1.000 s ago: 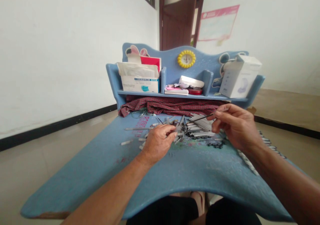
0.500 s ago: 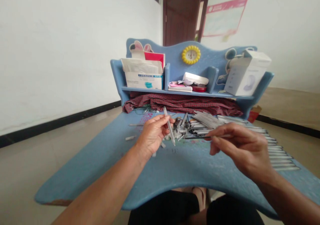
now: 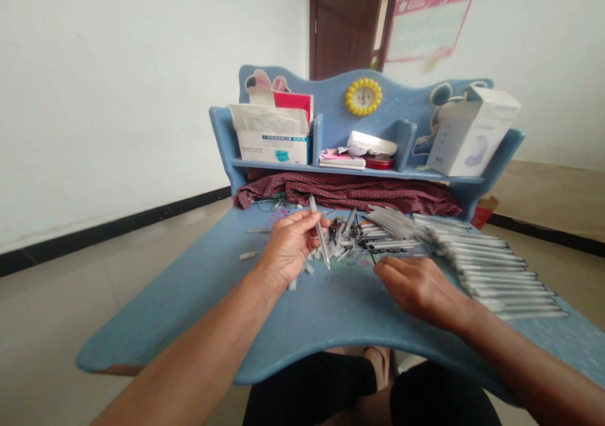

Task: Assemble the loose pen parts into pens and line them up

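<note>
My left hand is closed on a grey pen barrel, holding it tilted with the tip pointing down toward the blue desk. My right hand lies low on the desk, knuckles up, fingers curled at a thin dark refill by the edge of a loose pile of pen parts. Whether the fingers grip the refill is hidden. A long row of assembled grey pens lies to the right of my right hand.
A red checked cloth lies under the desk's shelf. On the shelf stand an open white box, a stack of booklets with a red tin and a white carton. Small white caps lie left of the pile.
My right hand has dropped from mid-air down onto the desk near the pile. My left hand, which lifted the grey barrel from the pile, keeps it raised.
</note>
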Action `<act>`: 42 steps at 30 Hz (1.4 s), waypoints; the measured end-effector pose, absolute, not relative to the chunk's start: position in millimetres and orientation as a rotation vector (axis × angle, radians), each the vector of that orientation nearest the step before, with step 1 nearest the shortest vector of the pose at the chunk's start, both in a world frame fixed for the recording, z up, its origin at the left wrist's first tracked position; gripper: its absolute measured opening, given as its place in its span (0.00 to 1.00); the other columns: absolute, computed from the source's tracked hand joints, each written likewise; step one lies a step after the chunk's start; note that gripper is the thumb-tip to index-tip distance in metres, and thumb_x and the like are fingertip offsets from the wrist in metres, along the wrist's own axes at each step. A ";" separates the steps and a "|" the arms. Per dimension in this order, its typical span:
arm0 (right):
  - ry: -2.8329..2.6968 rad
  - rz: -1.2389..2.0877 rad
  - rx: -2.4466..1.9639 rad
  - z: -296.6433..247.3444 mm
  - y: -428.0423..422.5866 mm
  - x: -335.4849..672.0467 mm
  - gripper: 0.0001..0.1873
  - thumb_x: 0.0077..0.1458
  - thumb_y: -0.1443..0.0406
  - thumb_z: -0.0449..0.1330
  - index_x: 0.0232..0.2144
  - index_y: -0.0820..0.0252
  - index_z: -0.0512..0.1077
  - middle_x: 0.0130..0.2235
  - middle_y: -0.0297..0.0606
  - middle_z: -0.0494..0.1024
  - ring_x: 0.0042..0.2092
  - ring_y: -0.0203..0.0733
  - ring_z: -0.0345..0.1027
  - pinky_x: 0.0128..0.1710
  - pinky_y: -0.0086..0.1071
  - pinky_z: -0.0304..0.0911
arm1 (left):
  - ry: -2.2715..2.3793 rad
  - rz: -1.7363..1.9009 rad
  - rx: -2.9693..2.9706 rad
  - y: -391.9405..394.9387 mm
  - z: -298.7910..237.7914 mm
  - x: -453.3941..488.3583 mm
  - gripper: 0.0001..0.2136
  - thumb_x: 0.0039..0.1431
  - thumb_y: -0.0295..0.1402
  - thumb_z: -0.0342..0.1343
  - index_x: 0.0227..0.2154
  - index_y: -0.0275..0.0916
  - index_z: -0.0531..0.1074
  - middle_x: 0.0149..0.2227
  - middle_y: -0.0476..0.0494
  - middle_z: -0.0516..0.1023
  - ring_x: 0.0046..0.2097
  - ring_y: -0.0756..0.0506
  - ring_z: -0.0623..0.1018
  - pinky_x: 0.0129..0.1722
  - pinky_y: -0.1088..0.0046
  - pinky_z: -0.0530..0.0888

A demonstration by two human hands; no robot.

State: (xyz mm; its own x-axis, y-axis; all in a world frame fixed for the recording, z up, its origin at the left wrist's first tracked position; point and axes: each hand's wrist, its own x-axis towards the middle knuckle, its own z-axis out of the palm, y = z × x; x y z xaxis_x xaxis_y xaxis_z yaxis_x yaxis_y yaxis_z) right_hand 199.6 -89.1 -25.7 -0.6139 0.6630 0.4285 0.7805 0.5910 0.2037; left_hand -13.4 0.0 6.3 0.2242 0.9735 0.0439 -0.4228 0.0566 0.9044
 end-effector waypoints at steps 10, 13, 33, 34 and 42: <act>-2.731 -0.521 -1.377 -22.5 -80.4 179.1 0.12 0.53 0.77 0.48 0.32 0.62 0.68 0.29 0.38 0.73 0.24 0.34 0.63 0.22 0.32 0.43 | 0.665 1.366 0.965 9.9 11.5 -25.0 0.05 0.47 0.27 0.59 0.28 0.32 0.71 0.25 0.46 0.75 0.23 0.54 0.71 0.17 0.83 0.62; -2.667 -0.357 -1.466 -14.6 -77.7 151.7 0.10 0.57 0.72 0.48 0.32 0.60 0.69 0.31 0.38 0.75 0.27 0.36 0.68 0.24 0.30 0.49 | 0.661 1.396 0.968 11.8 11.6 -27.5 0.06 0.46 0.28 0.60 0.28 0.32 0.70 0.25 0.46 0.75 0.23 0.54 0.71 0.17 0.83 0.61; -2.081 0.399 -1.568 -17.2 -68.6 118.6 0.13 0.55 0.63 0.51 0.25 0.61 0.73 0.21 0.35 0.73 0.24 0.35 0.66 0.24 0.26 0.54 | 0.670 1.437 1.028 12.5 8.5 -28.4 0.08 0.44 0.31 0.61 0.27 0.33 0.71 0.24 0.46 0.75 0.24 0.53 0.71 0.18 0.83 0.62; -2.003 0.488 -1.516 -20.7 -70.8 121.0 0.13 0.55 0.63 0.52 0.26 0.61 0.73 0.19 0.33 0.71 0.21 0.33 0.63 0.22 0.26 0.53 | 0.674 1.426 1.053 11.2 7.9 -26.7 0.08 0.45 0.32 0.61 0.27 0.33 0.71 0.24 0.46 0.75 0.25 0.53 0.71 0.18 0.83 0.62; -1.618 0.831 -1.379 -35.8 -76.1 120.0 0.12 0.52 0.60 0.54 0.24 0.62 0.71 0.16 0.29 0.67 0.14 0.29 0.54 0.14 0.24 0.47 | 0.679 1.369 1.181 0.3 5.7 -16.4 0.08 0.46 0.33 0.61 0.27 0.33 0.72 0.25 0.46 0.75 0.25 0.53 0.71 0.19 0.82 0.64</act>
State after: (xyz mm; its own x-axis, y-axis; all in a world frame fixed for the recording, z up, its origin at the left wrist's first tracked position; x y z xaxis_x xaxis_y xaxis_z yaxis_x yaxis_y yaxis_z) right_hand 120.0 -76.1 -35.8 -0.0496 0.9837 0.1731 0.4321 0.1774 -0.8842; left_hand -16.4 0.3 5.7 0.1529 0.9542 0.2572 -0.3725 -0.1854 0.9093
